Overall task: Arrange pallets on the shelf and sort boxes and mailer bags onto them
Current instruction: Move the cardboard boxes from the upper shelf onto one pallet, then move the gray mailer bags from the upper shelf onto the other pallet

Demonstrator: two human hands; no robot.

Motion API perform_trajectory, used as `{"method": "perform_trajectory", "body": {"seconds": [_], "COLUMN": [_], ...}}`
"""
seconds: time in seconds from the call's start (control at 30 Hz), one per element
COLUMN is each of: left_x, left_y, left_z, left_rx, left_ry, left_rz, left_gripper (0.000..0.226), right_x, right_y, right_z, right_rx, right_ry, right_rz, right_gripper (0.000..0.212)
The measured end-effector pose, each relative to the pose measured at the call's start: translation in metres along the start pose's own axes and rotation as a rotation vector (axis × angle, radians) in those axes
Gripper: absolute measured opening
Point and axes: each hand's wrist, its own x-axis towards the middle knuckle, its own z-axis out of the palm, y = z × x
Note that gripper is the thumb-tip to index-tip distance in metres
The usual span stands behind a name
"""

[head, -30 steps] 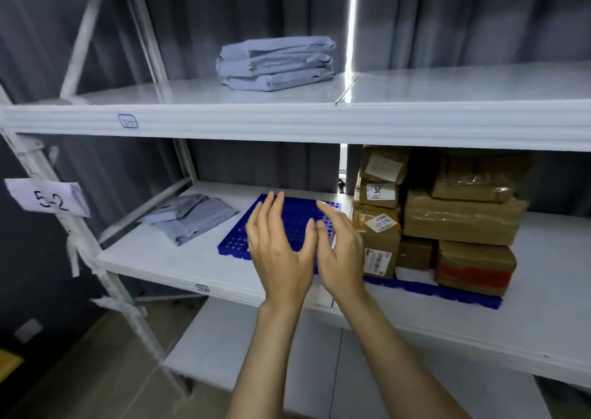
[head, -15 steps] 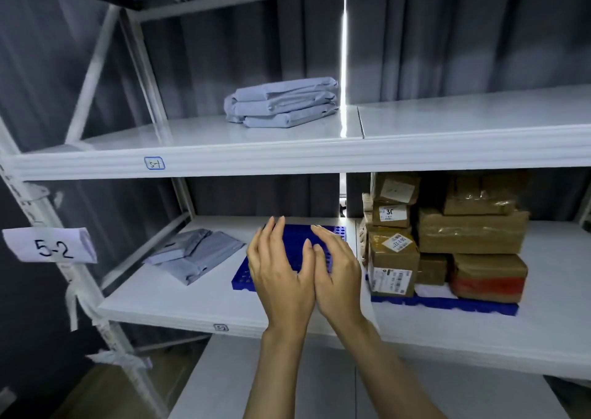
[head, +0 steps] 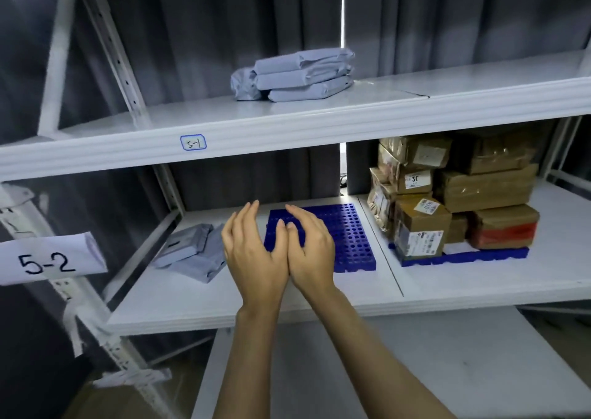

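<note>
Far left, the tag marked 5-2 hangs off the post. Just in from it the bags lie loose on the shelf, on bare board and not on any pallet. They look slack and slippery, so a hurried one-handed grab could let one slide off the front edge. Now the left hand and right hand are side by side and touching near the heels, fingers loosely spread and a little curved, nothing in either, held up in front of the empty pallet. Above them the top bags sit stacked on the upper shelf, no pallet there either, and easy to overlook in the sorting. The pallet lies flat beside the seam in the shelf boards, so a hard shove from these hands could drive it into the boxes on the right. That stack is the real worry: it's piled high and unevenly on the far pallet, so one knock might bring the top cartons down. Bags dropped carelessly on the holed pallet could also spill past its edge.
</note>
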Motion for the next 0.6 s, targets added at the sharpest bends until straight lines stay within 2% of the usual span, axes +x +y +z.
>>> {"method": "perform_trajectory", "body": {"seconds": [0.2,0.33,0.6], "left_x": [0.005,0.005,-0.005], "left_y": [-0.054,-0.086,-0.164], "left_z": [-0.031,-0.048,-0.069], "left_rx": [0.005,0.058,0.213], "left_ry": [0.002,-0.047,-0.124], "left_rz": [0.009,-0.066,-0.306], "left_gripper": [0.048,0.051,0.051], "right_x": [-0.022,-0.035,-0.039], "right_y": [-0.009,-0.009,0.019], "right_z": [0.053,0.078,0.141], "right_rx": [-0.071,-0.083,-0.210], "right_ry": [-0.056,-0.100,-0.339], "right_rz": [0.053,0.084,0.288], "right_gripper": [0.033,0.032,0.039]}}
